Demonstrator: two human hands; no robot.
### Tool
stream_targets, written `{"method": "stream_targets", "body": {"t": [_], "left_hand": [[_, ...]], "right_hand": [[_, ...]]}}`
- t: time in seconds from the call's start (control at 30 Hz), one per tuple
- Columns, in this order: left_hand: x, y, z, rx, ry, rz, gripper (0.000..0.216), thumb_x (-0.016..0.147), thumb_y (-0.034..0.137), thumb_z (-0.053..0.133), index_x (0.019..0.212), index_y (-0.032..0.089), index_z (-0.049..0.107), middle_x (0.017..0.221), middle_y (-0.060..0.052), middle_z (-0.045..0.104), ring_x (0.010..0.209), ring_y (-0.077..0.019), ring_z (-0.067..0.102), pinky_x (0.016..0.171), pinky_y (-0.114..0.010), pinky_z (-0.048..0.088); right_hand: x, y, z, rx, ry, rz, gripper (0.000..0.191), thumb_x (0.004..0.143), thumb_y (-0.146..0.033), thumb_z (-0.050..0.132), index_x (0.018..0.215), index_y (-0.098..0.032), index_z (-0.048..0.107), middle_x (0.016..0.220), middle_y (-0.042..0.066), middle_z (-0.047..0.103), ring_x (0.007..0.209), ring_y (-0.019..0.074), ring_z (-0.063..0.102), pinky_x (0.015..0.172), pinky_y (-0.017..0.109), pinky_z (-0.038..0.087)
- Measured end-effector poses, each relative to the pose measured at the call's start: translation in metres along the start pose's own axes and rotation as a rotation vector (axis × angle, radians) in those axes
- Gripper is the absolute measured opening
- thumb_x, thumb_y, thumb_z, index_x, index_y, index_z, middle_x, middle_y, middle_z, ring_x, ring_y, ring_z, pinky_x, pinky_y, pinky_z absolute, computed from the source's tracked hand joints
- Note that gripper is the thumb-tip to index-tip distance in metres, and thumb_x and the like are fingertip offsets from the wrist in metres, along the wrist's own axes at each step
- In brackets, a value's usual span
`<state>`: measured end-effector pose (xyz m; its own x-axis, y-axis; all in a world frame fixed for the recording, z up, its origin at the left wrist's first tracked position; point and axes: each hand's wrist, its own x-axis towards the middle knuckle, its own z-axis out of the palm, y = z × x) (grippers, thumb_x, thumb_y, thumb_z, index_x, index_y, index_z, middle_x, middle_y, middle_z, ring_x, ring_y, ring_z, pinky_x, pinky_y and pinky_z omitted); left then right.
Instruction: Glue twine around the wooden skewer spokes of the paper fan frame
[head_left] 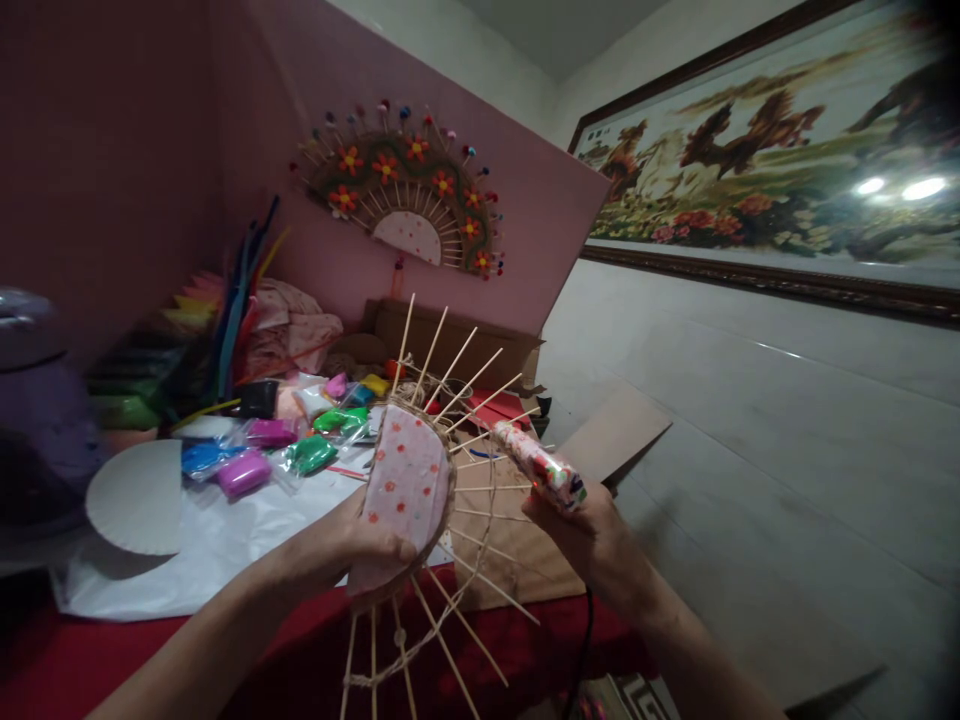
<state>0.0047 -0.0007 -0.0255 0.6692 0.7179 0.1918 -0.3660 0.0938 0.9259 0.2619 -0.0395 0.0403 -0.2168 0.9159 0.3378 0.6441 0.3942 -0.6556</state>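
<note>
My left hand (375, 540) grips a half-round fan frame by its pale pink, flower-dotted centre (405, 470), thumb on the front face. Thin wooden sticks (472, 480) radiate from its curved edge, and a twisted cord (431, 635) crosses several of them. In my right hand (592, 530) is a glue gun (541, 466) with a colourful patterned cover, its dark cable hanging below. The gun's nose points up and left, close to the upper right sticks; whether it touches one I cannot tell.
Bags of coloured clay (311, 455) lie on white sheeting (285, 530) over a red cloth (517, 640). A white half-disc (139, 500) lies at left. Brown cardboard (517, 580) lies behind the sticks. A decorated fan (420, 190) hangs on a pink board; a framed horse picture (772, 150) hangs right.
</note>
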Motion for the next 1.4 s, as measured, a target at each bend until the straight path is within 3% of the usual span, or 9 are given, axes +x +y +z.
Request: {"method": "stream_targets", "body": {"t": [0.13, 0.23, 0.4, 0.6, 0.8, 1.0, 1.33, 1.4], "left_hand": [[0.000, -0.002, -0.001, -0.032, -0.035, 0.051, 0.057, 0.063, 0.019, 0.067, 0.119, 0.019, 0.057, 0.081, -0.006, 0.062, 0.083, -0.0246, 0.058, 0.068, -0.035, 0.049], [0.000, -0.005, -0.002, -0.033, -0.031, 0.058, 0.057, 0.063, 0.017, 0.067, 0.119, 0.019, 0.057, 0.083, -0.006, 0.062, 0.081, -0.0237, 0.058, 0.067, -0.035, 0.049], [0.000, -0.010, -0.006, -0.013, 0.009, 0.049, 0.061, 0.060, 0.018, 0.068, 0.120, 0.020, 0.056, 0.095, -0.008, 0.062, 0.087, -0.0251, 0.056, 0.072, -0.036, 0.047], [-0.001, -0.009, -0.006, 0.033, 0.047, -0.007, 0.066, 0.058, 0.022, 0.072, 0.122, 0.021, 0.054, 0.112, -0.008, 0.060, 0.104, -0.0288, 0.051, 0.087, -0.041, 0.041], [-0.001, -0.013, -0.009, 0.003, 0.014, 0.022, 0.063, 0.061, 0.019, 0.069, 0.122, 0.020, 0.054, 0.103, -0.008, 0.061, 0.092, -0.0262, 0.055, 0.072, -0.036, 0.045], [-0.001, -0.014, -0.010, 0.039, 0.035, -0.002, 0.062, 0.059, 0.024, 0.071, 0.118, 0.020, 0.055, 0.099, -0.007, 0.061, 0.087, -0.0237, 0.055, 0.069, -0.033, 0.045], [0.000, -0.005, -0.004, 0.074, 0.053, 0.022, 0.066, 0.058, 0.026, 0.072, 0.121, 0.022, 0.054, 0.110, -0.008, 0.058, 0.103, -0.0289, 0.050, 0.084, -0.039, 0.042], [0.000, -0.006, -0.005, 0.044, 0.004, 0.029, 0.067, 0.061, 0.023, 0.070, 0.126, 0.023, 0.051, 0.112, -0.008, 0.058, 0.106, -0.0287, 0.049, 0.086, -0.039, 0.041]], "right_hand": [[0.002, 0.008, -0.003, -0.413, 0.075, -0.307, 0.027, 0.087, -0.024, 0.046, 0.113, -0.018, 0.050, 0.087, 0.006, 0.065, 0.069, 0.0177, 0.058, 0.060, 0.026, 0.039], [0.003, 0.016, -0.005, -0.663, 0.120, -0.409, 0.034, 0.081, -0.011, 0.044, 0.114, -0.018, 0.050, 0.086, 0.006, 0.066, 0.067, 0.0177, 0.059, 0.056, 0.026, 0.037], [0.006, 0.022, -0.006, -0.928, 0.178, -0.505, 0.031, 0.083, -0.010, 0.040, 0.110, -0.019, 0.053, 0.083, 0.005, 0.064, 0.061, 0.0156, 0.054, 0.053, 0.026, 0.032], [0.006, 0.025, -0.005, -1.006, 0.180, -0.545, 0.029, 0.087, -0.010, 0.037, 0.108, -0.018, 0.056, 0.077, 0.003, 0.061, 0.059, 0.0144, 0.050, 0.053, 0.028, 0.029], [0.006, 0.027, -0.004, -1.030, 0.181, -0.543, 0.029, 0.087, -0.009, 0.038, 0.108, -0.019, 0.056, 0.077, 0.004, 0.061, 0.060, 0.0136, 0.050, 0.052, 0.028, 0.027], [0.005, 0.026, -0.005, -1.032, 0.193, -0.585, 0.028, 0.091, -0.011, 0.034, 0.110, -0.017, 0.054, 0.075, 0.003, 0.060, 0.059, 0.0147, 0.048, 0.053, 0.029, 0.028], [0.003, 0.028, -0.005, -1.082, 0.172, -0.589, 0.030, 0.090, -0.011, 0.035, 0.115, -0.018, 0.051, 0.072, 0.003, 0.058, 0.058, 0.0146, 0.048, 0.053, 0.030, 0.027], [0.003, 0.029, -0.005, -1.090, 0.170, -0.589, 0.030, 0.091, -0.011, 0.035, 0.115, -0.018, 0.051, 0.072, 0.003, 0.057, 0.057, 0.0147, 0.047, 0.053, 0.030, 0.026]]}}
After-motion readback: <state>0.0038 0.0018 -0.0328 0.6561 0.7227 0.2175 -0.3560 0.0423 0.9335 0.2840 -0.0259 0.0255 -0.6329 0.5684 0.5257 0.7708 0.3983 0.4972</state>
